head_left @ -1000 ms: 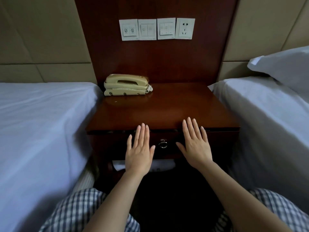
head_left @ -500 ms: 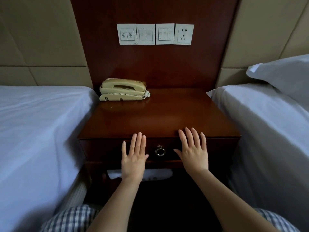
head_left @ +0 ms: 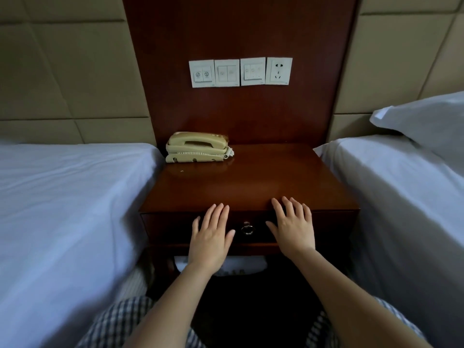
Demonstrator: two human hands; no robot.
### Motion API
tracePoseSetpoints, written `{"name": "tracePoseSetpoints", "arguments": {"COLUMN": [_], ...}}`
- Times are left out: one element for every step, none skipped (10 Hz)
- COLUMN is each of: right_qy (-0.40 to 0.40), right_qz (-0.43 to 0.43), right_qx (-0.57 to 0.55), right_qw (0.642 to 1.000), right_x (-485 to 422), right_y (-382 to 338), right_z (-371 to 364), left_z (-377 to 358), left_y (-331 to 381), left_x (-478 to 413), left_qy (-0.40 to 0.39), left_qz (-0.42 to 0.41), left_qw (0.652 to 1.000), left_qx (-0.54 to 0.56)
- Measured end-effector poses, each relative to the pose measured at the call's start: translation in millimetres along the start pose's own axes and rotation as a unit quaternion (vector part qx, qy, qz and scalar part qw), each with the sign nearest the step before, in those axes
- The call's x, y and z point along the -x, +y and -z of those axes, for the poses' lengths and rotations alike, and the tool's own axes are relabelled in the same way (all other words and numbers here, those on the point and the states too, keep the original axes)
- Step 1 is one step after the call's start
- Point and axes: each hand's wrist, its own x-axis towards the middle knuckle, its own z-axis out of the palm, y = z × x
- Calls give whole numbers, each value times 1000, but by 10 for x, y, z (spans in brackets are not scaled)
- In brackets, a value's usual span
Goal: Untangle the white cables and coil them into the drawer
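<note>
A dark wooden nightstand [head_left: 251,187] stands between two beds, and its drawer [head_left: 170,226] is closed, with a metal ring pull [head_left: 247,229] at the middle of the front. My left hand [head_left: 211,237] lies flat with straight fingers against the drawer front, left of the ring. My right hand [head_left: 293,227] is spread the same way to the right of the ring, fingertips at the top edge. No white cables are visible.
A beige telephone [head_left: 197,146] with a coiled cord sits at the nightstand's back left. White beds flank it at left [head_left: 62,197] and right [head_left: 401,187], with a pillow [head_left: 426,116]. Switches and a socket [head_left: 239,71] are on the wall panel. Something white [head_left: 241,266] lies under the drawer.
The view has tilted upward, so the nightstand and hands sit lower in the frame. Both hands stay flat on the drawer front beside the ring pull.
</note>
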Motion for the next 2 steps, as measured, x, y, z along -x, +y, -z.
{"name": "tracePoseSetpoints", "arguments": {"right_qy": [-51,-118], "right_qz": [18,23], "right_qx": [-21,-54], "right_qw": [998,991], "right_x": [46,-11], "right_y": [13,36], "right_z": [216,510], "left_z": [367,684], "left_y": [3,31], "left_x": [-96,-245], "left_qy": [-121,-243], "left_qz": [0,20], "left_qw": [991,964], "left_qx": [57,107]}}
